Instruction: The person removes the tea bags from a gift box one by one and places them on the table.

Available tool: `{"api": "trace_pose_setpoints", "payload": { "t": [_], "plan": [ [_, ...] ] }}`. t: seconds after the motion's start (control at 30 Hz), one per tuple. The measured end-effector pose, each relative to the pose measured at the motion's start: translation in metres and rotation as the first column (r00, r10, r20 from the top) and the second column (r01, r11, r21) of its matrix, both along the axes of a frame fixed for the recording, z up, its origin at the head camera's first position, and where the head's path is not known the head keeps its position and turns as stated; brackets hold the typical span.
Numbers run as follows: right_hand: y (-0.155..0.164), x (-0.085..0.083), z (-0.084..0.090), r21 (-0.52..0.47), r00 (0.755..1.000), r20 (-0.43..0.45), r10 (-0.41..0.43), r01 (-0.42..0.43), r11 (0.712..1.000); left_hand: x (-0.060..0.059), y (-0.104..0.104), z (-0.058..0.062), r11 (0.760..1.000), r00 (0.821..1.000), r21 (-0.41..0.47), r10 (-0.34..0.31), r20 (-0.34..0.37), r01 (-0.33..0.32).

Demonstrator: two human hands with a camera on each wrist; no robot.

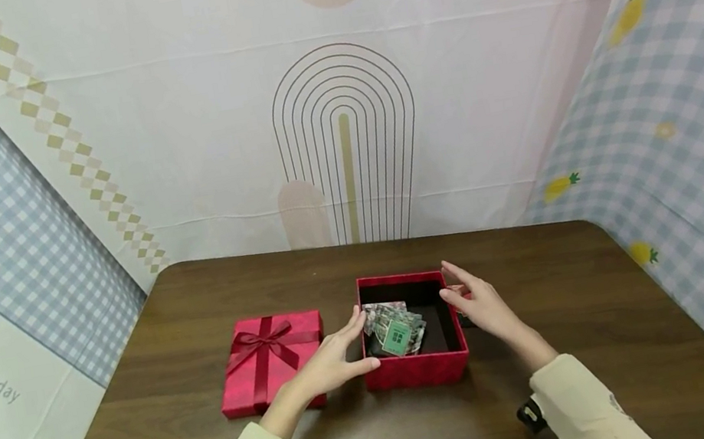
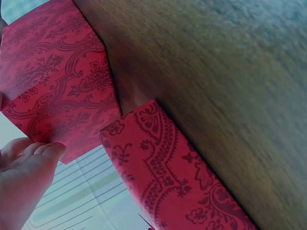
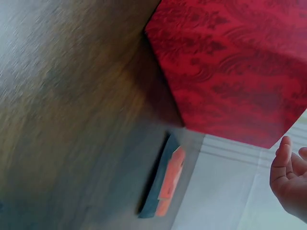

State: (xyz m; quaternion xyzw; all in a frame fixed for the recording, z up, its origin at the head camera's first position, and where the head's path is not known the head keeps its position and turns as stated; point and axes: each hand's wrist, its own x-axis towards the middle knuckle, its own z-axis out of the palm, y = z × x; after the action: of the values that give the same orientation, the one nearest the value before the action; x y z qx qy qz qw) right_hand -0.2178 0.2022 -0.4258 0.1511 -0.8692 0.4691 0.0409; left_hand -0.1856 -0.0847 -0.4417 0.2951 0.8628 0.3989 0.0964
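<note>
My left hand (image 1: 336, 358) rests with relaxed, spread fingers against the left wall of the open red gift box (image 1: 419, 371), which stands mid-worktop (image 1: 622, 329); my right hand (image 1: 481, 306) hovers loosely apart at the box's right rim, gripping nothing. Inside lies a small heap of printed cards (image 1: 394, 325). The bow-tied lid (image 1: 271, 361) sits just left of the box, and 1 small dark-and-orange card (image 3: 165, 184) lies on the worktop just beside the box's right wall. I judge that I should steady the box evenly from both sides, so that the heap stays put.
</note>
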Motion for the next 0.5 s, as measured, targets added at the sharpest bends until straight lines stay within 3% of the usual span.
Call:
{"api": "trace_pose_setpoints", "payload": {
  "t": [0.17,0.5],
  "plan": [
    [-0.009,0.004,0.004,0.034,0.999,-0.02,0.034,-0.034,0.999,-0.001,0.0,-0.001,1.0,1.0,-0.002,0.002,-0.01,-0.002],
    [-0.034,0.019,0.025,0.039,0.99,0.042,0.134,-0.136,0.99,-0.001,0.0,-0.001,1.0,1.0,-0.004,-0.001,-0.031,0.001]
  ]
}}
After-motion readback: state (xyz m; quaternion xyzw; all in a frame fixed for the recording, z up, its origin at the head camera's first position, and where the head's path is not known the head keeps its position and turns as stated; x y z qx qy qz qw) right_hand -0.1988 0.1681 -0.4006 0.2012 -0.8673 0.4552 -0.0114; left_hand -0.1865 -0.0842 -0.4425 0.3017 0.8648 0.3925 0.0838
